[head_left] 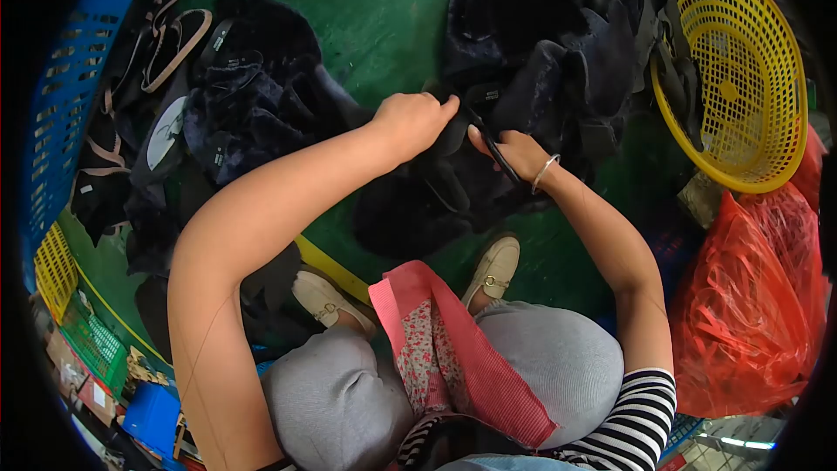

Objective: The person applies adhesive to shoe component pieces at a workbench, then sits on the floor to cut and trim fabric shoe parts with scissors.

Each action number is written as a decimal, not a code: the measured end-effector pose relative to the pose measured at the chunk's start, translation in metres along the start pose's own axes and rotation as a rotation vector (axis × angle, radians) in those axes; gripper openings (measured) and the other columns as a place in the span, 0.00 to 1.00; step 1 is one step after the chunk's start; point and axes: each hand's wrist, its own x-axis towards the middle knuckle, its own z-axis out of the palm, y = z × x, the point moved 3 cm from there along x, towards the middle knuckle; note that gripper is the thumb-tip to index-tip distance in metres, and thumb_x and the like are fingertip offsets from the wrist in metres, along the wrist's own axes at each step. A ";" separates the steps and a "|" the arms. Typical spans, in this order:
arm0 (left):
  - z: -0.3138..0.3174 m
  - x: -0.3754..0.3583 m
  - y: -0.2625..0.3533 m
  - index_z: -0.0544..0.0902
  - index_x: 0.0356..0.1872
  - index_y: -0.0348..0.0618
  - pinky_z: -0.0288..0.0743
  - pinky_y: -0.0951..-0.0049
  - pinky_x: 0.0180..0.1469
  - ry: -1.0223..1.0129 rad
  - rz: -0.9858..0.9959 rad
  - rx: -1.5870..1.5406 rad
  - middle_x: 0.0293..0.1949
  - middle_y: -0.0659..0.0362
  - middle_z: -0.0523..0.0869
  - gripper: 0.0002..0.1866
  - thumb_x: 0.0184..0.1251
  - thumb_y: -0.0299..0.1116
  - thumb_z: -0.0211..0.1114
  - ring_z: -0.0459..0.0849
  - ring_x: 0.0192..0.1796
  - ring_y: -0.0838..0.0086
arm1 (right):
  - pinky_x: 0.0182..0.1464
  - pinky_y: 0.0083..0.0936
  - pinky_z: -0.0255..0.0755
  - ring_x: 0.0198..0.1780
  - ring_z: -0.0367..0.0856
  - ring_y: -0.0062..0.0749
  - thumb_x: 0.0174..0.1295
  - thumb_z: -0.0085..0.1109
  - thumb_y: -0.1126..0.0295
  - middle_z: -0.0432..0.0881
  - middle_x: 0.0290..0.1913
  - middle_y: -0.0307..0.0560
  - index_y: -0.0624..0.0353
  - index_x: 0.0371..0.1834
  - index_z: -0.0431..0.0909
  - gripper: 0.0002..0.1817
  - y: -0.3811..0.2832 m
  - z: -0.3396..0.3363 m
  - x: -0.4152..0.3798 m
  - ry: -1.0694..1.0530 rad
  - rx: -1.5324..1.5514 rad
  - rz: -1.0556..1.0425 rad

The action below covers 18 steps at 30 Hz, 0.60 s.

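Note:
My left hand (413,126) is closed, its fingertips pinching the edge of a black fabric piece (450,135). My right hand (521,157), with a bracelet at the wrist, is closed on the other side of that piece, thumb up. A narrow dark edge runs between the thumb and fingers. Beneath both hands lies a heap of black plush pieces (410,209) on the green floor. Beyond the right hand is another pile of black plush pieces (514,17). Left of my left forearm sits a third heap of plush pieces (253,96), some with small printed labels.
A yellow basket (795,87) stands at the right, black pieces hanging over its near side. Below it is a red plastic bag (741,314). At the left are a blue crate (74,78) and tan-edged straps (196,39). My shoes (495,266) rest near the heap.

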 end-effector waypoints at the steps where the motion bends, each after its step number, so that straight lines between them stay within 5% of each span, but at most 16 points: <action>1: 0.005 0.009 -0.004 0.69 0.62 0.50 0.79 0.69 0.29 0.086 0.018 0.056 0.34 0.56 0.82 0.29 0.55 0.27 0.58 0.85 0.33 0.63 | 0.27 0.23 0.70 0.22 0.79 0.31 0.48 0.51 0.26 0.78 0.19 0.46 0.66 0.18 0.76 0.43 -0.001 0.002 0.006 -0.001 0.002 0.002; 5: 0.025 0.021 -0.020 0.71 0.60 0.49 0.79 0.68 0.36 -0.040 0.095 0.138 0.37 0.56 0.80 0.27 0.55 0.27 0.59 0.83 0.38 0.64 | 0.28 0.25 0.72 0.20 0.78 0.31 0.49 0.50 0.27 0.77 0.18 0.45 0.65 0.15 0.76 0.42 -0.008 0.013 0.034 -0.030 0.016 -0.030; 7: 0.047 0.023 -0.028 0.78 0.51 0.45 0.77 0.70 0.41 0.262 0.246 0.202 0.41 0.56 0.77 0.21 0.52 0.26 0.60 0.80 0.43 0.65 | 0.28 0.26 0.72 0.19 0.78 0.31 0.50 0.50 0.27 0.77 0.17 0.45 0.64 0.14 0.75 0.42 -0.015 0.013 0.034 -0.023 0.038 -0.050; 9: 0.060 0.022 -0.032 0.80 0.44 0.44 0.74 0.70 0.45 0.305 0.242 0.191 0.43 0.58 0.77 0.16 0.51 0.27 0.60 0.78 0.46 0.67 | 0.39 0.37 0.73 0.35 0.82 0.52 0.50 0.48 0.27 0.80 0.26 0.62 0.70 0.26 0.81 0.46 -0.027 0.008 0.025 0.017 0.042 -0.127; 13: 0.039 -0.009 -0.017 0.81 0.29 0.44 0.67 0.69 0.54 0.502 0.389 0.120 0.43 0.61 0.75 0.06 0.47 0.30 0.59 0.73 0.50 0.68 | 0.36 0.38 0.73 0.31 0.82 0.51 0.51 0.53 0.30 0.78 0.21 0.59 0.68 0.24 0.80 0.41 -0.013 0.015 0.022 0.080 0.157 -0.099; 14: 0.032 -0.022 -0.013 0.78 0.25 0.44 0.63 0.66 0.57 0.668 0.427 0.067 0.39 0.61 0.75 0.04 0.49 0.30 0.58 0.72 0.51 0.67 | 0.34 0.35 0.74 0.28 0.82 0.46 0.50 0.56 0.33 0.80 0.21 0.56 0.67 0.26 0.79 0.38 -0.012 0.016 0.017 0.129 0.173 -0.212; 16: 0.019 -0.045 -0.009 0.77 0.27 0.42 0.62 0.64 0.59 0.669 0.454 0.069 0.38 0.59 0.76 0.04 0.49 0.30 0.60 0.72 0.52 0.66 | 0.32 0.32 0.75 0.24 0.82 0.42 0.50 0.59 0.35 0.81 0.22 0.53 0.67 0.29 0.78 0.36 0.002 0.027 0.025 0.175 0.195 -0.315; 18: 0.011 -0.054 -0.010 0.76 0.25 0.42 0.68 0.64 0.52 0.746 0.494 0.095 0.27 0.58 0.75 0.03 0.52 0.30 0.59 0.75 0.46 0.65 | 0.38 0.40 0.76 0.33 0.82 0.52 0.53 0.60 0.40 0.82 0.32 0.59 0.66 0.37 0.78 0.33 0.015 0.027 0.044 0.879 -0.085 -0.654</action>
